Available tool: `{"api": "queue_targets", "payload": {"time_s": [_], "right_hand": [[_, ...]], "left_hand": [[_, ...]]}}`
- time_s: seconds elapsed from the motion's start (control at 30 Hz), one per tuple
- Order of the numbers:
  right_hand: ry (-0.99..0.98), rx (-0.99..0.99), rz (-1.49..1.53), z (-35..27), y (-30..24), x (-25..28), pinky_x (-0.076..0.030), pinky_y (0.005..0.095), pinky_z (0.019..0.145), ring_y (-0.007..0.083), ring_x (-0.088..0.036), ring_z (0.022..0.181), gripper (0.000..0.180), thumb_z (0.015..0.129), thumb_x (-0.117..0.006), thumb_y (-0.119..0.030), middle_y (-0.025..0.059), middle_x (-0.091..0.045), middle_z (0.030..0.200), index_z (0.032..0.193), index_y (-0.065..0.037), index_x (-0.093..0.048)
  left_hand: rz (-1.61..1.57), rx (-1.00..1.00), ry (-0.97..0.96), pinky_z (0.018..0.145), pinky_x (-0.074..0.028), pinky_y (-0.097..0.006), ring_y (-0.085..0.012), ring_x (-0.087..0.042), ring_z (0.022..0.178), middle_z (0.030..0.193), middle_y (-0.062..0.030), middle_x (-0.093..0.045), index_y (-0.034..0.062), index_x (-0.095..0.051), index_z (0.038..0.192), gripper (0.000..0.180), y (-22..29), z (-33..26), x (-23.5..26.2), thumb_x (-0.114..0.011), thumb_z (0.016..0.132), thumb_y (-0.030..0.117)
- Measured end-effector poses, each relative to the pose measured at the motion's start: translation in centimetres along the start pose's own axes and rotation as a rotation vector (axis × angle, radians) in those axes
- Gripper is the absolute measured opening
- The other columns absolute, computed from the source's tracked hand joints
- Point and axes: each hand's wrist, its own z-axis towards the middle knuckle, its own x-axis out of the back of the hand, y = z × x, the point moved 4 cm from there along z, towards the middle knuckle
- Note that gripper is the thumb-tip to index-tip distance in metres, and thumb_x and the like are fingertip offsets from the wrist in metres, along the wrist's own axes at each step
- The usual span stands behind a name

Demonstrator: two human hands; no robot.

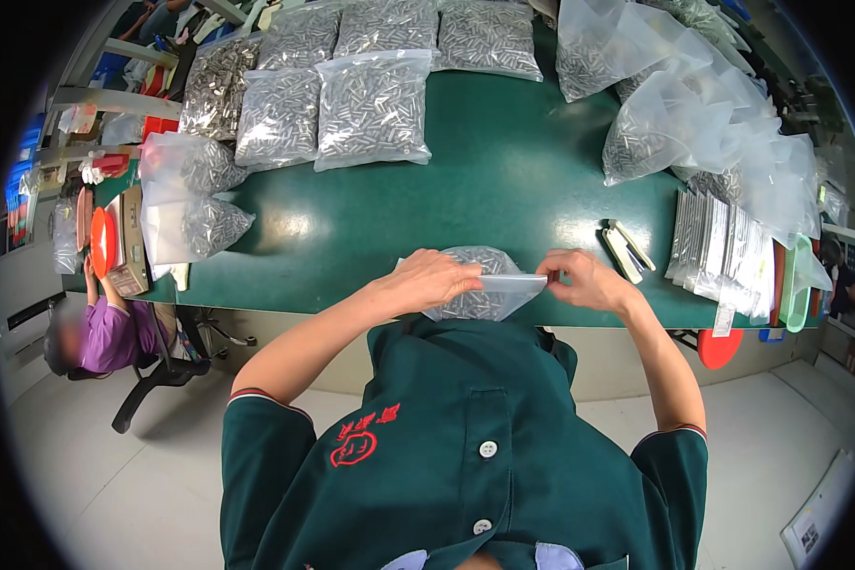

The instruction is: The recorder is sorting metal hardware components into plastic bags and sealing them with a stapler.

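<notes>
A clear plastic bag of small metal pins lies at the table's near edge, right in front of my body. My left hand is closed on the bag's upper edge, with thumb and fingers pressed together. At the other end of that edge, my right hand pinches the corner. The flattened mouth of the bag stretches between the two hands. To the right of my right hand lies a white and dark stapler, which I am not touching.
Filled flat bags line the far left of the green table. Upright open bags crowd the far right. Two more bags stand left. A stack of flat packets sits right, beside a green tray. A person sits at left.
</notes>
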Motion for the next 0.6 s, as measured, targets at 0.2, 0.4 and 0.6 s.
{"api": "queue_targets", "payload": {"time_s": [0.2, 0.4, 0.6], "right_hand": [[0.181, 0.191, -0.193, -0.4, -0.7, 0.3, -0.046, 0.0373, 0.072, 0.0268, -0.058, 0.082, 0.012, 0.076, -0.06, -0.004, 0.0082, -0.062, 0.083, 0.086, -0.004, -0.065], [0.217, 0.079, 0.112, -1.0, 0.7, -1.3, -0.046, 0.0365, 0.068, 0.0272, -0.058, 0.079, 0.012, 0.079, -0.058, -0.006, 0.0093, -0.061, 0.082, 0.087, -0.002, -0.065], [0.178, 0.066, 0.156, -1.6, 0.1, -1.1, -0.045, 0.0356, 0.065, 0.0271, -0.057, 0.075, 0.012, 0.082, -0.057, -0.009, 0.0106, -0.06, 0.08, 0.085, 0.002, -0.062]], "left_hand": [[-0.006, 0.032, -0.053, 0.054, -0.038, -0.047, -0.0352, -0.052, 0.061, 0.061, -0.0116, -0.052, 0.0113, -0.051, 0.087, 0.029, 0.2, 0.1, 0.2, -0.044, 0.093, 0.039], [-0.153, -0.012, -0.012, 0.058, -0.037, -0.046, -0.0344, -0.052, 0.065, 0.062, -0.0123, -0.052, 0.0089, -0.05, 0.083, 0.032, -0.3, 0.1, 0.5, -0.043, 0.094, 0.038], [-0.17, 0.032, -0.107, 0.06, -0.037, -0.046, -0.0341, -0.051, 0.066, 0.063, -0.0126, -0.052, 0.0076, -0.05, 0.08, 0.033, -0.3, 0.5, 0.6, -0.043, 0.094, 0.036]]}}
